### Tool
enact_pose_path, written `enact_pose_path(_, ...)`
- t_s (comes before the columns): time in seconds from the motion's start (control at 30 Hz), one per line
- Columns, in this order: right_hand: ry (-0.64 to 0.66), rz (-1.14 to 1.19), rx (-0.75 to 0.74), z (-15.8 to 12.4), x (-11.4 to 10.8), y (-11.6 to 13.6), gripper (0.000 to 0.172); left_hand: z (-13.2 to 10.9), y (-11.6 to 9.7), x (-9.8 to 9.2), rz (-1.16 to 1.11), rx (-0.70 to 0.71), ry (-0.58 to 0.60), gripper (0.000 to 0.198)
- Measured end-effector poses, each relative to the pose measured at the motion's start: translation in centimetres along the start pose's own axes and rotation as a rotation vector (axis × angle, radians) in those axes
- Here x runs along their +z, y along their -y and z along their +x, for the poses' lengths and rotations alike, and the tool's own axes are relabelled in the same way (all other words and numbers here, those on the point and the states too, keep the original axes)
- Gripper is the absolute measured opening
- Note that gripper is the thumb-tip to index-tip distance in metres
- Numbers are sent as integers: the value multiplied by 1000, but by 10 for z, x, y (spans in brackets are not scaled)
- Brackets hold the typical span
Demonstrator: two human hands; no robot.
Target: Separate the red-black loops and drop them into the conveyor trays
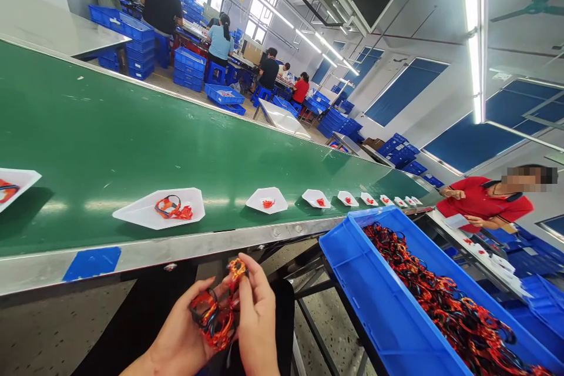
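Note:
My left hand (174,326) cups a small bunch of orange and black bands (215,324) above my lap. Between the thumb and fingers of my right hand (259,308) is one band with a rounded, patterned orange piece (238,269), raised at the top of the bunch. Both hands are close together, just in front of the conveyor's metal edge. On the green belt beyond them, a white paper tray (145,211) carries an orange and black band (170,207). A smaller white tray (267,208) with red-orange pieces lies to its right.
A blue crate (365,288) full of similar bands stands at my right, against the metal rail (194,249). Several more white trays line the green belt (132,135). A person in red (489,202) works at the far right; others sit at tables behind the belt among stacked blue crates.

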State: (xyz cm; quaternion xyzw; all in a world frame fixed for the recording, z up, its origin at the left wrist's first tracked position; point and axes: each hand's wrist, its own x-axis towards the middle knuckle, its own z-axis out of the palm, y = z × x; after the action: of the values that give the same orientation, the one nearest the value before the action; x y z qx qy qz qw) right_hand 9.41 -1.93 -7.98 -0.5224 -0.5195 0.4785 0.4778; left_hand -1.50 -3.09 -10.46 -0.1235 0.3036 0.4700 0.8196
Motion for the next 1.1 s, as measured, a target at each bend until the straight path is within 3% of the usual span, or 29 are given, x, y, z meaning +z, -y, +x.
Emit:
enact_pose_path(0.1,-52,368,194,8,-4,-4,29,-2,0,1,25,3,-15,31)
enact_pose_path(0.2,-102,585,276,14,-8,-9,30,-3,1,0,32,24,-24,30)
enact_pose_path(0.5,-124,763,398,20,-14,-18,25,-2,2,3,32,57,-57,23)
enact_pose_path(0.67,-74,841,454,21,-15,-15,20,-7,-1,5,9,69,-73,25)
enact_pose_path(0.97,20,715,295,29,-3,13,28,-24,-15,16,-112,114,-91,14)
enact_pose_path(1.1,62,417,27,50,8,39,25,-33,-29,16,-139,206,-98,15)
